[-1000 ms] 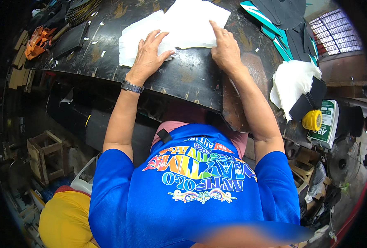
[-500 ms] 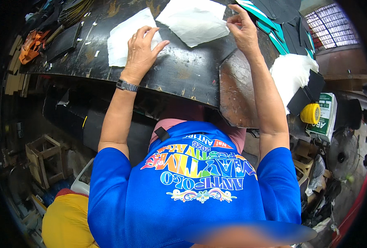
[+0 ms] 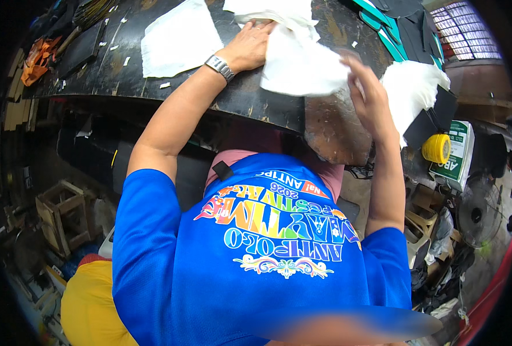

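Observation:
My left hand (image 3: 251,46) lies on the stack of thin white sheets (image 3: 273,8) at the far side of the black table, fingers stretched over its near edge. The thumb is hidden. One limp white sheet (image 3: 305,66) hangs out from the stack toward me, its left edge beside my left hand. At that sheet's right corner is my right hand (image 3: 371,95), apparently pinching it; motion blurs the fingertips. A separate white sheet (image 3: 181,39) lies flat to the left of my left hand.
The dark, scuffed table (image 3: 123,78) has a brown worn panel (image 3: 334,130) at its near right. Teal and black cut pieces (image 3: 388,34) lie far right, above a white bundle (image 3: 409,92). A yellow round container (image 3: 436,149) stands lower right. Orange material (image 3: 40,60) lies far left.
My left hand has moved right onto the stack. The upper white sheet has come toward me and to the right, and my right hand has moved nearer and slightly right with its corner.

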`<state>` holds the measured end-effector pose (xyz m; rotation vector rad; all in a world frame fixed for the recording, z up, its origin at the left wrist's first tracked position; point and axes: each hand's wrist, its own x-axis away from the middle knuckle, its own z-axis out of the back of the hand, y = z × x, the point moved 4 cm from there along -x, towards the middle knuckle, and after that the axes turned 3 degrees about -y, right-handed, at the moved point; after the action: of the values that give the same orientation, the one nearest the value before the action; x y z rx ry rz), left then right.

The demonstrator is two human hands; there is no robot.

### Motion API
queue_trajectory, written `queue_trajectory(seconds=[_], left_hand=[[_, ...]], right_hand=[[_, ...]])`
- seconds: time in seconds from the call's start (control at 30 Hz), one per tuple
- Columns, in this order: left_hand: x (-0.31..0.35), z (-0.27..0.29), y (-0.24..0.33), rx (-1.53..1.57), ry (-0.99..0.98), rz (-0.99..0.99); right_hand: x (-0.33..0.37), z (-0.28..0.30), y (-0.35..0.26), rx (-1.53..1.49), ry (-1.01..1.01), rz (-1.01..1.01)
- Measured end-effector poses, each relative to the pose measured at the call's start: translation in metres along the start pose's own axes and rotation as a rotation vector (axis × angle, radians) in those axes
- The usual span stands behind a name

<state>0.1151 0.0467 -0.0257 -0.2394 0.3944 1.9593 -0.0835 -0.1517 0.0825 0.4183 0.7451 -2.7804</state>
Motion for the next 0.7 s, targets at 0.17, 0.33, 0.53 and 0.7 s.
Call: queue_trajectory(seconds=[0.17, 0.33, 0.53, 0.7], left_hand=[[-0.004, -0.003, 0.008, -0.208, -0.078, 0.042], [-0.005, 0.017, 0.021, -0.278, 0.053, 0.008], [-0.024, 0.015, 0.007, -0.183, -0.097, -0.030], [-0.048, 0.009, -0.046, 0.252, 0.220, -0.219]], right_hand=[[0.072, -0.003, -0.031, 0.004, -0.161, -0.190], [0.106, -0.012, -0.047, 0.091, -0.103, -0.216], [0.112, -0.013, -0.040, 0.022, -0.006, -0.292], [0.106, -0.018, -0.037, 0.110, 0.009, -0.295]])
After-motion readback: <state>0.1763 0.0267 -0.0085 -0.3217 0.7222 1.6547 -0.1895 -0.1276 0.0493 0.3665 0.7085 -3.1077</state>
